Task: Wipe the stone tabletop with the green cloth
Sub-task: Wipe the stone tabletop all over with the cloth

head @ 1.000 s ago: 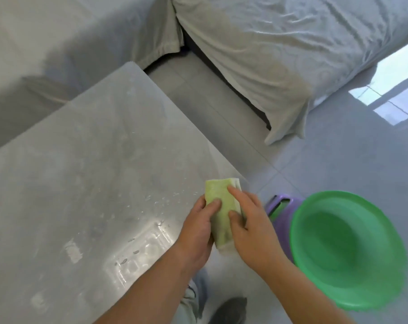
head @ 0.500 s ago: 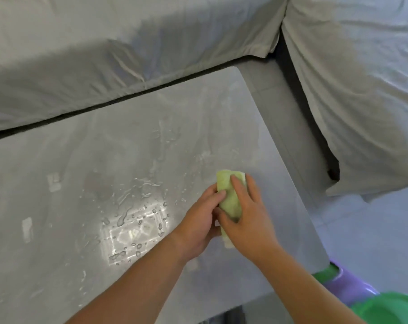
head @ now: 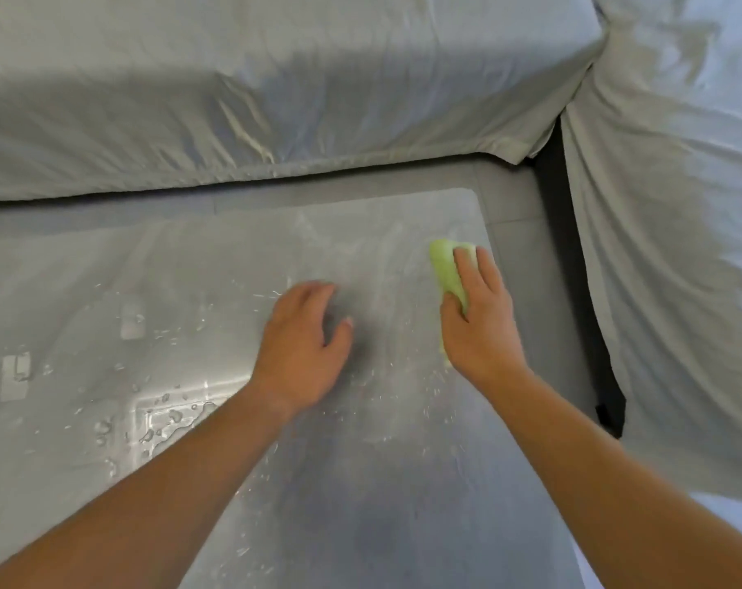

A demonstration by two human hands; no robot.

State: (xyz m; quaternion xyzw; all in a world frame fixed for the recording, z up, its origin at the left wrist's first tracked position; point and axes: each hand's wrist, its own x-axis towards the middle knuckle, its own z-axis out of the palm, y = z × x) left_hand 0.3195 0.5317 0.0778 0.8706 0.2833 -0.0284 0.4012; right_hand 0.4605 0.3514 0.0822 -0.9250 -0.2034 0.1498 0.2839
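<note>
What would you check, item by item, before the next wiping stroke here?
1. Folded green cloth flat under right hand: ok.
2. Left hand clear of the cloth: ok.
3. Cloth on the grey stone tabletop, not past its right edge: ok.
4. Water droplets at left wiped: not ok.
5. Grey draped sheet clear of the tabletop: ok.
6. Cloth wet enough: cannot tell.

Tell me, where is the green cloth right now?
In the head view, the green cloth lies under the right hand, pressed flat on the stone tabletop near its far right corner.
</note>
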